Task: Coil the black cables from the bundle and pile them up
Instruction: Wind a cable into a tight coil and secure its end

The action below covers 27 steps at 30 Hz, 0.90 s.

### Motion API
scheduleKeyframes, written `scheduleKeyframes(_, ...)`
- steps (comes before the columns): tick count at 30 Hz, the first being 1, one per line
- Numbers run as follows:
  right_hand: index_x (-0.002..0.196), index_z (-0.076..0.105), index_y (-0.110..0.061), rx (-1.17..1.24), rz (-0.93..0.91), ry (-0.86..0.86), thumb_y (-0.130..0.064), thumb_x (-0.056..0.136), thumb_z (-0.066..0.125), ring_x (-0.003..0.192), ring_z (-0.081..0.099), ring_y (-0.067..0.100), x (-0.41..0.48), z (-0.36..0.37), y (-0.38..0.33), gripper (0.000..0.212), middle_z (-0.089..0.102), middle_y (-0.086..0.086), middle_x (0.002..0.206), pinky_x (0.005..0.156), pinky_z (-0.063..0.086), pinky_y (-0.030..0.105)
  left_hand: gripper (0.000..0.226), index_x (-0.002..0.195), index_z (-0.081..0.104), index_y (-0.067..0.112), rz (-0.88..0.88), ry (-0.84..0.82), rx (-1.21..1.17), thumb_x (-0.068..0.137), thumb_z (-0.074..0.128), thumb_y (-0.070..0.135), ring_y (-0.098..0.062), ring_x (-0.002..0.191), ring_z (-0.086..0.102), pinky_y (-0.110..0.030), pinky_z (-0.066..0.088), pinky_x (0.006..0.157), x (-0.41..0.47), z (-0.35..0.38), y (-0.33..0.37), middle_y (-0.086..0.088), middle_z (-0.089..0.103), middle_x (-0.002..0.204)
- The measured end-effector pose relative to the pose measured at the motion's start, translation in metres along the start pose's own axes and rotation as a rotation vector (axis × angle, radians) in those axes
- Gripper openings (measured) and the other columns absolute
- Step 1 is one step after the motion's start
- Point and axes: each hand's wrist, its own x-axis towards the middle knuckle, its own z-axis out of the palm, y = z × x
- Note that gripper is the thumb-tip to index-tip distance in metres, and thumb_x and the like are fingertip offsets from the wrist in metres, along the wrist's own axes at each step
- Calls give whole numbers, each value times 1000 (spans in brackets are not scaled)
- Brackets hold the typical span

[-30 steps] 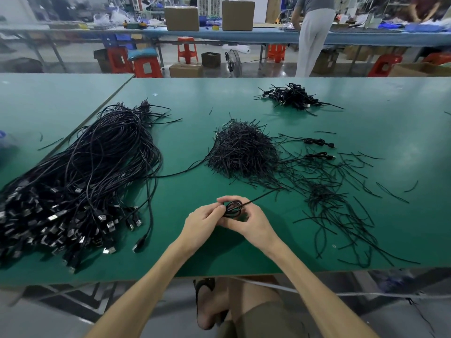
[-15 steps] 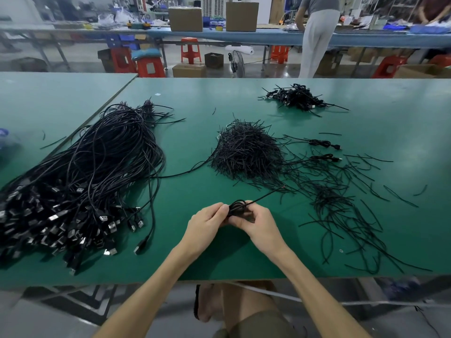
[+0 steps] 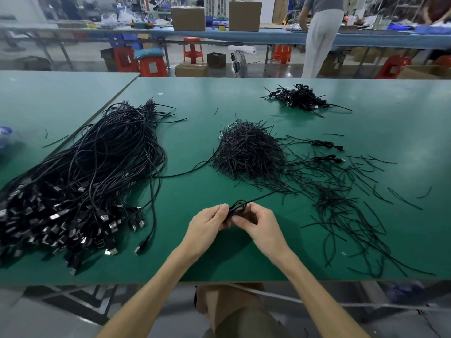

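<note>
A small coil of black cable (image 3: pixel 238 208) sits between my two hands near the table's front edge. My left hand (image 3: pixel 207 226) pinches its left side and my right hand (image 3: pixel 258 226) grips its right side. A thin black strand runs from the coil up and right toward the ties. A big bundle of black USB cables (image 3: pixel 80 184) lies at the left, plugs toward me. A pile of coiled cables (image 3: pixel 300 97) rests at the far right.
A heap of short black ties (image 3: pixel 246 152) lies in the middle, with loose ties (image 3: pixel 346 211) scattered to its right. Two coiled cables (image 3: pixel 324 143) lie beside them. The green table (image 3: pixel 402 106) ends near my knees. A person stands at a far bench.
The coil between my hands has been squeezed narrower, from a round loop to a flatter bunch. Both hands stay in the same spot. The camera has shifted slightly.
</note>
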Motion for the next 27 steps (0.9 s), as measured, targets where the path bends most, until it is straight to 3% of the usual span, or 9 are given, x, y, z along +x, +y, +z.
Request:
scheduleKeyframes(5, 92, 76, -15, 11, 1, 32, -9, 89, 76, 86, 73, 13, -1, -1, 2, 6, 78, -3, 87, 85, 57, 30, 53, 70, 61, 21, 32, 27, 119, 100, 34, 56, -10, 60, 51, -34, 38, 66, -3, 0, 4, 1, 59, 63)
scheduleKeyframes(8, 93, 73, -15, 14, 7, 53, -11, 92, 74, 85, 74, 12, -2, -1, 5, 4, 78, -4, 87, 84, 57, 31, 52, 66, 59, 25, 53, 70, 213, 107, 37, 48, -8, 61, 55, -28, 38, 61, -4, 1, 4, 6, 62, 65)
scheduleKeyframes(15, 91, 73, -15, -7, -8, 140, -17, 90, 76, 84, 73, 15, -2, 1, 6, 3, 77, -1, 86, 79, 59, 35, 43, 69, 54, 25, 77, 145, 238, 106, 45, 45, -14, 63, 56, -42, 46, 68, -4, 6, 5, 4, 59, 64)
scheduleKeyframes(17, 89, 73, -15, -7, -14, 171, -15, 90, 76, 81, 72, 13, -2, 0, 5, 3, 76, -2, 84, 76, 57, 30, 32, 80, 63, 29, 77, 138, 198, 104, 48, 45, -11, 62, 60, -39, 50, 69, -4, 7, 5, 8, 63, 64)
scheduleKeyframes(20, 85, 71, -14, -21, -28, 191, -12, 90, 75, 75, 69, 10, -3, 0, 3, 6, 74, -2, 79, 70, 53, 23, 20, 113, 69, 30, 90, 121, 123, 104, 53, 37, -8, 67, 67, -32, 54, 74, -4, 6, 4, 15, 69, 71)
scheduleKeyframes(23, 85, 69, -16, -43, -56, 182, -13, 91, 73, 75, 68, 9, -4, 0, 1, 8, 72, -5, 80, 69, 51, 19, 24, 118, 68, 24, 115, 92, -29, 109, 46, 24, -17, 70, 71, -26, 52, 61, -6, 3, 4, 5, 75, 78)
scheduleKeyframes(25, 86, 68, -17, -54, -72, 177, -13, 93, 71, 76, 68, 11, -4, -1, 0, 8, 72, -4, 82, 71, 53, 24, 28, 120, 66, 19, 92, 65, -174, 110, 40, 17, -25, 71, 72, -29, 50, 54, -8, 1, 6, -6, 76, 80)
scheduleKeyframes(27, 87, 68, -16, -53, -78, 170, -12, 93, 70, 79, 69, 14, -4, -2, -1, 8, 71, -2, 82, 76, 56, 35, 30, 123, 64, 16, 90, 26, -223, 110, 38, 8, -28, 73, 73, -31, 50, 57, -8, -2, 7, -11, 76, 81)
